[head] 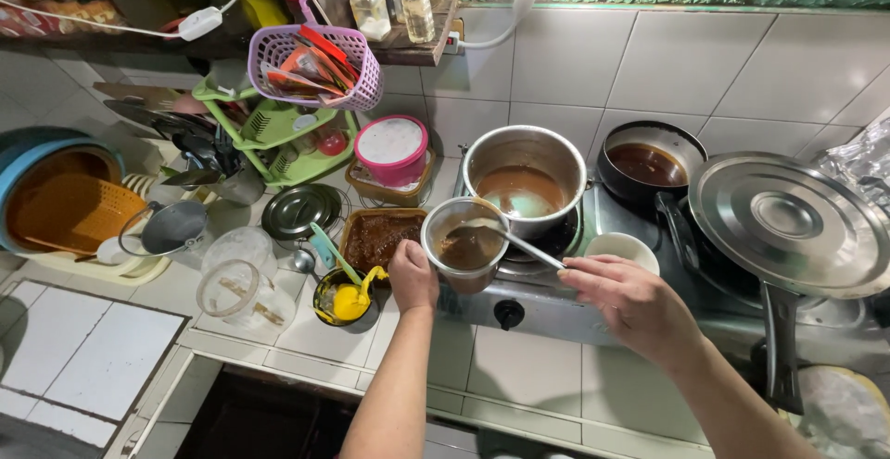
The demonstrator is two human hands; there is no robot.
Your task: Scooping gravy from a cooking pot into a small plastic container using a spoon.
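Spoon (519, 244) position governs the geometry at this moment. Its bowl sits inside the clear plastic cup (466, 246), in brown sauce, and its handle runs from the cup down and to the right, ending at the fingertips of the right hand (623, 297). The long axis therefore lies diagonally, low end at far left, grip end at near right.

The right hand pinches the handle tip with a narrow grip between thumb and forefinger; the remaining fingers are loosely extended. The left hand (412, 275) closes around the left wall of the cup and holds it tilted slightly, at the near edge of the stove (547, 306).

The cup sits just in front of the steel pot (525, 179), which holds more brown liquid; the two appear to touch or nearly touch. The left hand is the nearer hand to the cup; the right hand reaches it only through the spoon. A rectangular tub of dark paste (378, 236) lies just left of the cup.
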